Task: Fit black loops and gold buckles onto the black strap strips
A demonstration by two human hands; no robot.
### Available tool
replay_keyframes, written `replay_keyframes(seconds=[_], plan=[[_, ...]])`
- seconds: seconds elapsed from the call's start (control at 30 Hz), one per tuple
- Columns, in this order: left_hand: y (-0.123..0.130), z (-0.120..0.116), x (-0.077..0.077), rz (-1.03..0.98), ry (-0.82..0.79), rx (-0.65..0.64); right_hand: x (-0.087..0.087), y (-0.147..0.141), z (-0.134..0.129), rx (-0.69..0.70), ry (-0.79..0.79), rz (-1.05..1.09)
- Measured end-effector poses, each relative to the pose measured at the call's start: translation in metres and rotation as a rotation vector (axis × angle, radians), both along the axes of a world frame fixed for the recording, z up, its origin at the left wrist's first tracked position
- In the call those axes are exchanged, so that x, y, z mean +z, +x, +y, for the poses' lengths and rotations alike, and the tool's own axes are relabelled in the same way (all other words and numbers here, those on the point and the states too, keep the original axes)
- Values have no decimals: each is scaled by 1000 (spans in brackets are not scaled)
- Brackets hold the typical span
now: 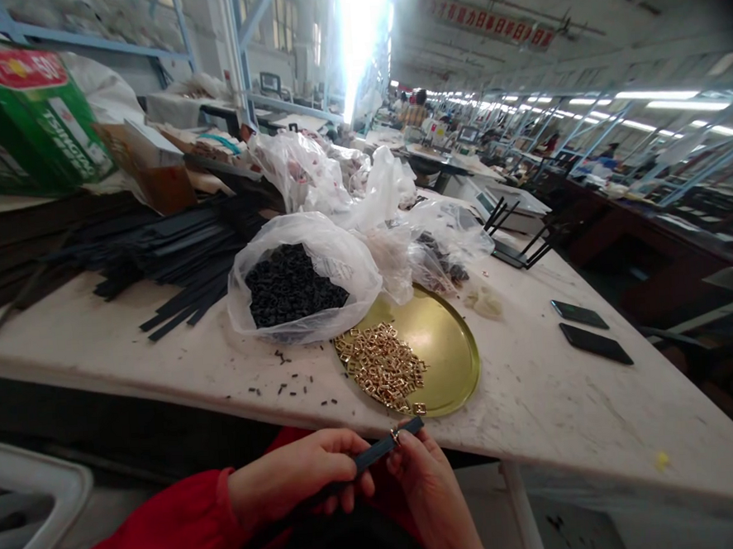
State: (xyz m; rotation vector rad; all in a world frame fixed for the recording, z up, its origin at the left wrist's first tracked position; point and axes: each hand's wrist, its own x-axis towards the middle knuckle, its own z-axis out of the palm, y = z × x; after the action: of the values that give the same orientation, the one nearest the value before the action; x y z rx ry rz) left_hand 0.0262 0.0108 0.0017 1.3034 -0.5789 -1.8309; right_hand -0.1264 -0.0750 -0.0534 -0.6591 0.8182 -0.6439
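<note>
A dark strap (377,450) runs between my two hands just in front of the table edge. My left hand (309,467) is closed around its lower part, thumb on top. Near the strap's upper end, a small gold buckle (395,436) sits around it. The fingers of my right hand (420,462) pinch the strap and buckle there. Just beyond my hands lies a round gold tray (451,352) with a heap of small gold buckles (384,364). Left of the tray, an open plastic bag (360,279) holds many small black pieces (293,286).
Bundles of dark straps (172,245) lie on the left of the table (535,397), by a green box (22,122). More plastic bags (386,190) stand behind the tray. Two phones (594,343) lie on the right. Small black bits are scattered near the front edge. A white crate (56,484) stands lower left.
</note>
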Motion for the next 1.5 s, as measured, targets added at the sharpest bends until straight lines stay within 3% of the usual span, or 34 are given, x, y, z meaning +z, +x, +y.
replay_keyframes(seconds=[0.47, 0.73, 1.23, 1.37, 1.5], plan=[[-8, 4, -2, 73, -69, 8, 2, -1, 2, -33, 102, -39], [-10, 3, -21, 160, -58, 3, 5, 0, 7, 31, 43, -11], [-17, 0, -31, 139, 35, 91, 5, 1, 14, 88, 79, -102], [-16, -1, -32, 154, 96, 114, 1, -1, 15, 44, 73, -87], [-17, 0, -31, 56, 55, 137, 2, -3, 17, 14, 77, -41]])
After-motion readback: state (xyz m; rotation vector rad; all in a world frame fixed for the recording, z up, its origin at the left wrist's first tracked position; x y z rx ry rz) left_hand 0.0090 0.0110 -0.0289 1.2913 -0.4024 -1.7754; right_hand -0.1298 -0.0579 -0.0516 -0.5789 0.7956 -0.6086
